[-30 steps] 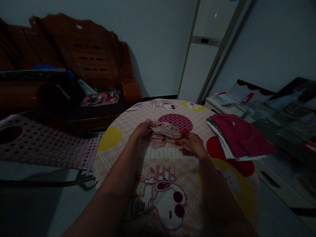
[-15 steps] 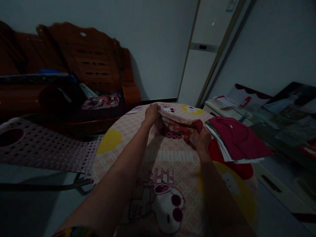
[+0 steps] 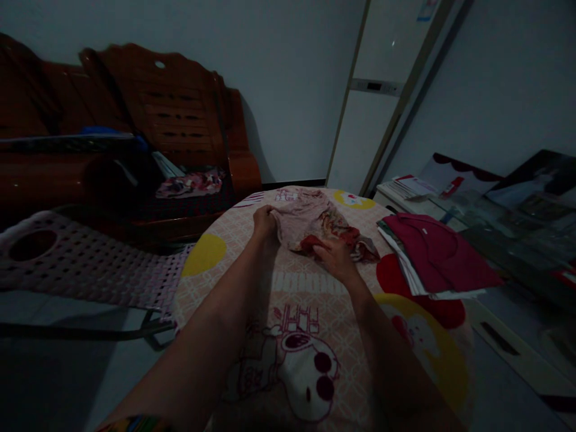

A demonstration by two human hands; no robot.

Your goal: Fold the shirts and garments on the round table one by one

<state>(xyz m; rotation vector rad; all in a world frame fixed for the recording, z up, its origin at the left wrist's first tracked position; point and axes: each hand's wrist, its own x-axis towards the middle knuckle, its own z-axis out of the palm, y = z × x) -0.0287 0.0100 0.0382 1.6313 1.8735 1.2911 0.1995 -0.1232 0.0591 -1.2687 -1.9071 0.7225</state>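
Observation:
A thin pale pink garment (image 3: 299,219) with a red and floral patterned part lies spread, rumpled, over the far half of a round table covered by a cartoon-print cloth (image 3: 252,273). My left hand (image 3: 264,222) pinches the garment's left edge, fingers closed. Gripped in my right hand (image 3: 335,258) is the red patterned near edge, toward the right. The garment's right end hangs loose beyond my right hand. Its exact kind is hard to make out in the dim light.
Folded clothes topped by a dark pink garment (image 3: 443,252) sit at the table's right edge. A woven chair (image 3: 130,264) stands at left, a wooden sofa (image 3: 175,114) behind it. At right are a glass-topped cabinet (image 3: 490,225) and, farther back, a tall white appliance (image 3: 364,132).
The garment has gone from bunched and lifted to spread lower on the table. My left hand moved slightly left and nearer; my right hand moved left and nearer.

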